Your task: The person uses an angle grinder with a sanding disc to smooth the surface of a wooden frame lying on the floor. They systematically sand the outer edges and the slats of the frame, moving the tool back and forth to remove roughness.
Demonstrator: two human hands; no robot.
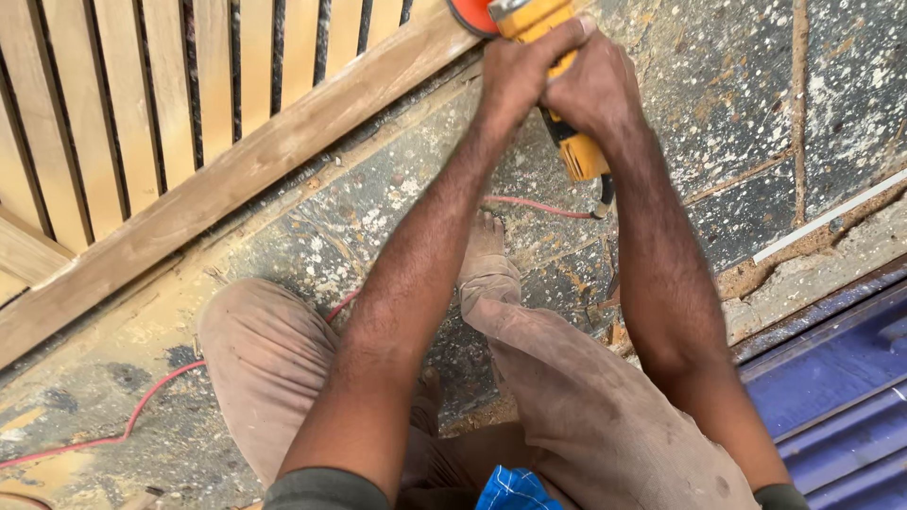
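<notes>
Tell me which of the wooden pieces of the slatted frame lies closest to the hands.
The wide diagonal rail along the frame's lower edge: it runs up to the yellow power tool held by both hands. The thin slats lie behind it, farther away.

bare forearms, dark short sleeves, dusty tan trousers, bare feet.

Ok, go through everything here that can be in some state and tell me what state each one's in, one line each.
Left hand: closed around the yellow power tool's front.
Right hand: gripping the tool's body.
Yellow power tool: held in both hands, its orange disc at the wooden frame; whether it spins cannot be told.
Wooden slatted frame: lying flat on the floor.
Red cord: loose on the dusty stone floor.
</notes>
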